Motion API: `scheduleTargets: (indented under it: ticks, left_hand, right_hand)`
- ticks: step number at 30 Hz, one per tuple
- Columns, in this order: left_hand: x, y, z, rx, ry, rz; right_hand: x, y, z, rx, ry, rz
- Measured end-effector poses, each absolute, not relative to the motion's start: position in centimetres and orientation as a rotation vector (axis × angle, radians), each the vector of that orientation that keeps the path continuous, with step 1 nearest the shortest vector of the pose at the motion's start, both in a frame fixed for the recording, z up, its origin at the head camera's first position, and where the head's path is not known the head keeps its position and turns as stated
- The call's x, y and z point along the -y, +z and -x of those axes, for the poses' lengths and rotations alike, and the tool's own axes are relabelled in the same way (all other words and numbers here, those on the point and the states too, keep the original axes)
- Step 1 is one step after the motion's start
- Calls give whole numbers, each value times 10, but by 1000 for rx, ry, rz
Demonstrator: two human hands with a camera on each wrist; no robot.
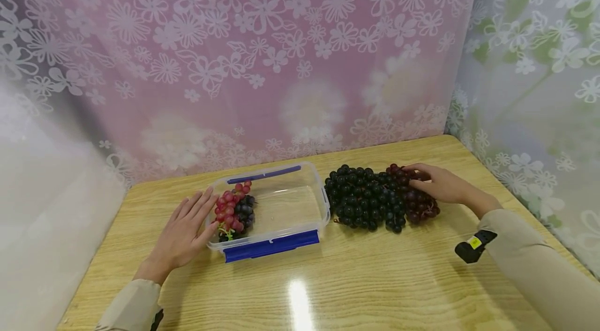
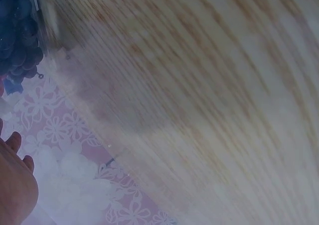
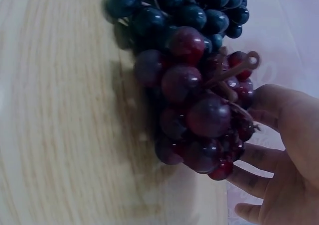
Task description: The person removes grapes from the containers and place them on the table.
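A bunch of dark red grapes [image 1: 414, 206] lies at the right end of the row on the wooden table [image 1: 262, 294], and the person's right hand [image 1: 440, 185] is the near one, just over its right and far side. The bunch is a bit long, and its long way runs from the back toward the front, slanting a little to the right. Right up against it on the left sits a big bunch of black grapes [image 1: 358, 200], so that bunch lies between the dark red one and the clear plastic box [image 1: 288, 211]

The right hand's fingers are bent and spread, with gaps between them, and they touch the far side of the dark red bunch. From here I can't tell if they pinch it or only touch it. A brown stem [image 3: 237, 71] with a little loop sticks up from the grapes

The left hand [image 1: 183, 232] is flat, fingers out, by the left rim of the box, holding nothing. Inside, near that same end, red grapes [image 1: 228, 208] lie beside some dark purple grapes [image 1: 246, 212]. A blue clip [image 1: 272, 246] hangs along the front
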State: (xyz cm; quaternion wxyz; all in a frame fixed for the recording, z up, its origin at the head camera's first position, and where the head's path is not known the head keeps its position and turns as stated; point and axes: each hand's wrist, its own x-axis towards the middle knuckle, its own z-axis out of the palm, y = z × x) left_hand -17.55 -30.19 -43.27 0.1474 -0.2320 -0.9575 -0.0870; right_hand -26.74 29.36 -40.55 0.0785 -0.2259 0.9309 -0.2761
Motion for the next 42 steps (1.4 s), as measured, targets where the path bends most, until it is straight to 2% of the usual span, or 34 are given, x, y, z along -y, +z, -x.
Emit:
scheduleTargets:
  ticks: [23,42]
  left_hand:
    - [302,-434,176,2758,-246,665]
    - [302,-435,176,2761,-262,657]
  right_hand:
    - [-297,-387,268,-2997,-563,645]
    - [-252,-359,264,-3074,-303,683]
